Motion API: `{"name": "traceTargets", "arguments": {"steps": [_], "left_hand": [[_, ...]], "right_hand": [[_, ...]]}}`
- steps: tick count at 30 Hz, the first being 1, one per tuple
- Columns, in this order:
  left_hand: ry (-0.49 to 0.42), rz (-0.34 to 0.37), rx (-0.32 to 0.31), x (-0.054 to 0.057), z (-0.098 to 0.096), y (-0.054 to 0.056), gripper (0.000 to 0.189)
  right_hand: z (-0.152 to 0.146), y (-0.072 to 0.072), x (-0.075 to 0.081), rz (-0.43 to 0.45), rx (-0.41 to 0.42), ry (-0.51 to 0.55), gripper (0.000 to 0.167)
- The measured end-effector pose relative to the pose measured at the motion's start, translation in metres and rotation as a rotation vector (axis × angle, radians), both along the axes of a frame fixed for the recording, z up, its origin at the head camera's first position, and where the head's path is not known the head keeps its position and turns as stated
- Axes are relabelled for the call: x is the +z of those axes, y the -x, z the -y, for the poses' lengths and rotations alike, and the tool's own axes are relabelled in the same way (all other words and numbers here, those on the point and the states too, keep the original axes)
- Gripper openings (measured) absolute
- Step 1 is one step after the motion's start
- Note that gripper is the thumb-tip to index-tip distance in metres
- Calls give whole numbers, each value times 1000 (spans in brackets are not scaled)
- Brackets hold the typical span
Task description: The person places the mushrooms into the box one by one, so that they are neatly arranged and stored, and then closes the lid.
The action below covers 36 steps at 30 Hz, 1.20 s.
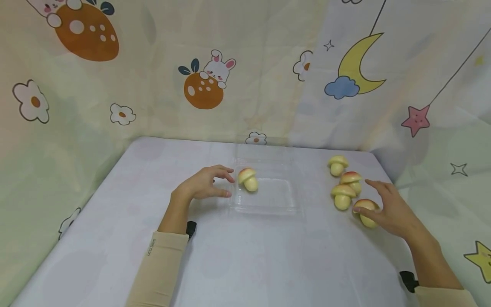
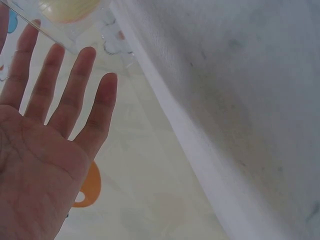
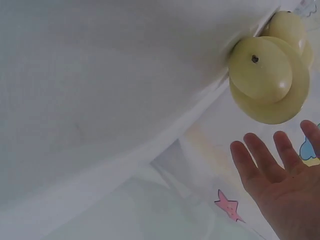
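Observation:
A toy mushroom [image 1: 249, 181] with a yellow and reddish cap lies at the left inside a clear plastic box [image 1: 274, 211]. Just left of that box is my left hand [image 1: 205, 182], fingers spread and holding nothing. In the left wrist view its palm [image 2: 40, 165] shows, with part of the mushroom [image 2: 69, 9] beyond the fingertips. Over on the right, my right hand [image 1: 395, 211] reaches beside the nearest mushroom [image 1: 366, 211], its thumb in front of the cap. From the right wrist, the fingers [image 3: 270, 160] look extended and apart from the closest mushroom [image 3: 267, 75].
More toy mushrooms stand close together on the right of the white-covered table [image 1: 249, 264]: one at the back [image 1: 337, 165], a red-topped one [image 1: 351, 181] and another yellow one [image 1: 342, 196]. A patterned curtain [image 1: 261, 85] hangs behind the table.

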<state>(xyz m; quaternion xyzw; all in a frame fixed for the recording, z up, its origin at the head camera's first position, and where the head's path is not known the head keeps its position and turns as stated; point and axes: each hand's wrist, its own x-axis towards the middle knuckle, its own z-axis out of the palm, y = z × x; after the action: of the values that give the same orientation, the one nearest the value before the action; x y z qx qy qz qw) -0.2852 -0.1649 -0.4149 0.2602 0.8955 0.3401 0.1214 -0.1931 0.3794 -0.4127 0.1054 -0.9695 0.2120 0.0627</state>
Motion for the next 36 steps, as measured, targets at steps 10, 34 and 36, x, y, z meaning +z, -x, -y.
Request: {"name": "traceTargets", "arguments": {"steps": [10, 34, 36], "left_hand": [[2, 2, -7, -1, -2, 1, 44], [-10, -14, -21, 0, 1, 0, 44], [-10, -16, -23, 0, 0, 1, 43]], "right_hand": [[-10, -4, -9, 54, 0, -9, 102], [-13, -4, -11, 105, 36, -14, 71], [-14, -4, -12, 104, 38, -7, 68]]}}
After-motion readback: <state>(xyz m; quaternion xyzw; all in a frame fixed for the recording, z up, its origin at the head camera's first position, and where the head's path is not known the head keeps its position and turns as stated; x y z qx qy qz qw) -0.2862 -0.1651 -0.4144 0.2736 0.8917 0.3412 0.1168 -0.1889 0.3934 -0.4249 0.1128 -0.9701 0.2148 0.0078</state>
